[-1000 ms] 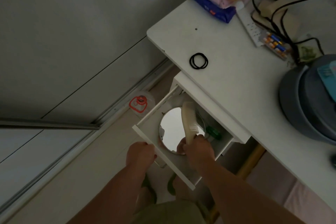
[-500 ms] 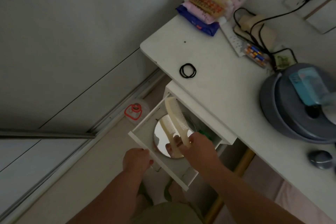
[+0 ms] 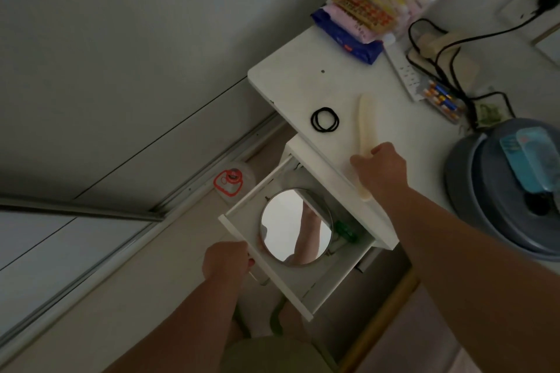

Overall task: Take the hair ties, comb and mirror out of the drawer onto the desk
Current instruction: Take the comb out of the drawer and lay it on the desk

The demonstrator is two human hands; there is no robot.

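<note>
Black hair ties [image 3: 324, 119] lie in a small ring on the white desk [image 3: 291, 82] near its left front edge. My right hand [image 3: 380, 165] is shut on the cream comb [image 3: 366, 123], which it holds over the desk top just right of the ties, its tip pointing away from me. The round mirror [image 3: 295, 225] lies flat inside the open white drawer [image 3: 300, 288] below the desk. My left hand [image 3: 225, 260] grips the drawer's front left corner.
A green item [image 3: 344, 231] sits in the drawer right of the mirror. At the desk's back are tissue packs [image 3: 348, 30], a power strip with black cables [image 3: 436, 48] and batteries [image 3: 441, 97]. A grey round appliance [image 3: 503, 191] fills the right side. A red-labelled container [image 3: 231, 180] stands on the floor.
My right hand has lifted the comb out of the drawer and carried it up over the desk beside the hair ties. The mirror now lies uncovered. My left hand stays on the drawer.
</note>
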